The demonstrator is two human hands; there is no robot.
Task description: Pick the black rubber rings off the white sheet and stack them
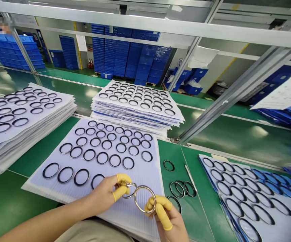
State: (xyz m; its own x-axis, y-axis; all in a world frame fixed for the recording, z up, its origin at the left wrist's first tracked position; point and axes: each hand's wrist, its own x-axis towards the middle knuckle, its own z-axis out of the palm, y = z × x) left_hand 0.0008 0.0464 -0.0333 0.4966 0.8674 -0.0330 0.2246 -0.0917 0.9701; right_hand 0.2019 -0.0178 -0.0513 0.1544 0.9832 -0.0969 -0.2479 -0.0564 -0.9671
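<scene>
My left hand (pixel 110 191), with yellow finger cots on its fingertips, pinches a small metal ring (pixel 132 185) above the near edge of a white foam sheet. In my right hand (pixel 167 216), also in yellow finger cots, a shiny metal ring (pixel 144 186) is held up between thumb and fingers. The two rings overlap in view; whether they touch I cannot tell. Under the hands lies the white sheet (pixel 145 168), bearing rows of dark-rimmed rings (pixel 107 144). Several loose rings (pixel 177 190) rest on the green table just right of the sheet.
A tall stack of sheets (pixel 130 116) with rings on top stands behind, another stack (pixel 47 124) at left. More ringed sheets (pixel 238 181) lie at right. A white pen-like stick (pixel 191 178) lies near the loose rings. A slanted metal post (pixel 226 90) rises at right.
</scene>
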